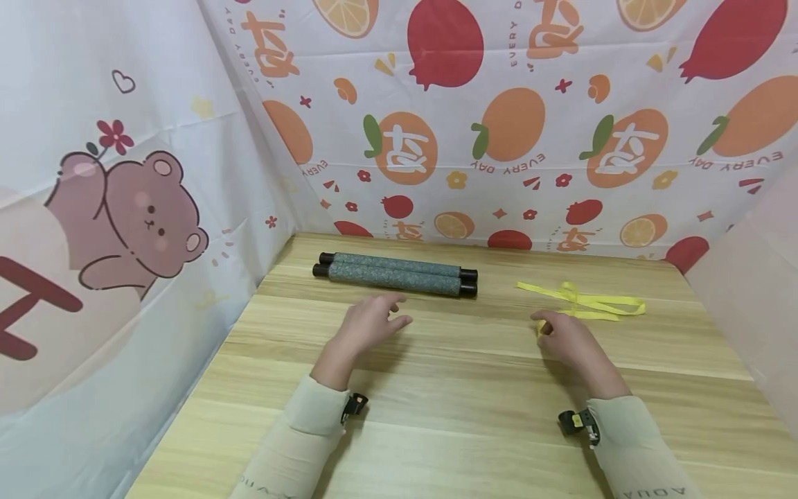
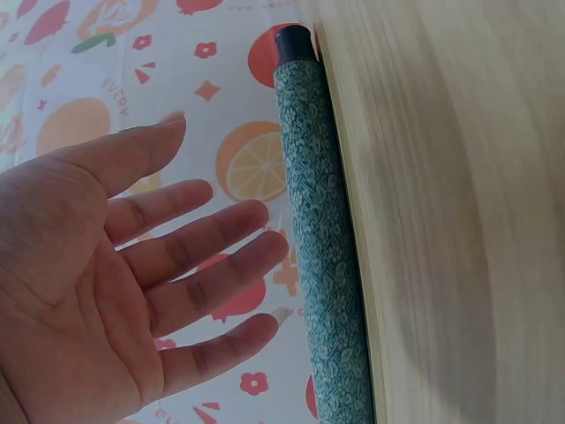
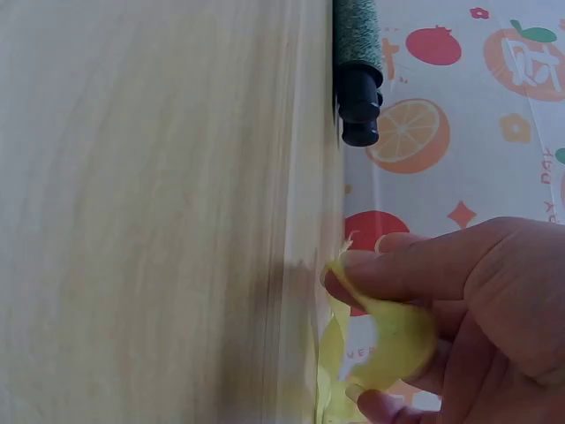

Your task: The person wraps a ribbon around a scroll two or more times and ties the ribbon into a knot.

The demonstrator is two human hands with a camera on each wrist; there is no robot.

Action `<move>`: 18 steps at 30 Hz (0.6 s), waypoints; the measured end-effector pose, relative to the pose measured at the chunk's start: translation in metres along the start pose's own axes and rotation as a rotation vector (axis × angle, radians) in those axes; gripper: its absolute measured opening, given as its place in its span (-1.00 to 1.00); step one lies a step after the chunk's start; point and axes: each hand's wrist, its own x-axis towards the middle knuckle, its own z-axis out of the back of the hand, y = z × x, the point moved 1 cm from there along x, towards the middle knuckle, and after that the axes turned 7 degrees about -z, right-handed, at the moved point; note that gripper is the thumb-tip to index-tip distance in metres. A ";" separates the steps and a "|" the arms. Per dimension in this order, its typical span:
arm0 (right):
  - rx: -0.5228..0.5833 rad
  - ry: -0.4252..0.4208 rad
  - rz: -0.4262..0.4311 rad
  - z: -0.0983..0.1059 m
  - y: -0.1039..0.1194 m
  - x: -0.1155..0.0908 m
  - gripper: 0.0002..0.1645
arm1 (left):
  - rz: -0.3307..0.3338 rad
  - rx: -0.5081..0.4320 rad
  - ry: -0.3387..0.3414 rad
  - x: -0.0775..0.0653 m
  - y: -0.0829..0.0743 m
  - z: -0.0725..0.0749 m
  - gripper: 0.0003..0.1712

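A rolled scroll [image 1: 393,275] with green patterned covering and dark end knobs lies toward the back of the table, its two rolls side by side. My left hand [image 1: 369,322] hovers in front of it with fingers spread and holds nothing; the left wrist view shows the bare palm beside the scroll [image 2: 322,230]. On the right, a yellow ribbon [image 1: 598,303] lies in loose loops. My right hand [image 1: 569,337] pinches one part of this ribbon [image 3: 397,340] between thumb and fingers, just in front of the loops.
The wooden table [image 1: 449,416] meets a fruit-printed cloth [image 1: 449,201] behind it. A bear-printed cloth [image 1: 143,215] hangs along the left side, and a pale cloth [image 1: 760,305] borders the right.
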 end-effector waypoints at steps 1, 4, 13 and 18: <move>0.004 -0.004 0.008 0.000 0.001 0.000 -0.46 | -0.004 -0.007 0.003 0.000 -0.001 0.000 -0.47; 0.018 -0.016 0.034 0.001 0.004 -0.001 -0.54 | -0.015 -0.019 0.003 0.000 -0.002 0.000 -0.49; 0.069 -0.022 0.087 0.000 0.010 -0.004 -0.87 | -0.056 -0.048 -0.005 0.001 -0.005 0.001 -0.50; 0.147 0.021 0.087 -0.006 0.017 -0.007 -0.89 | -0.074 -0.111 0.027 0.000 -0.011 -0.002 -0.50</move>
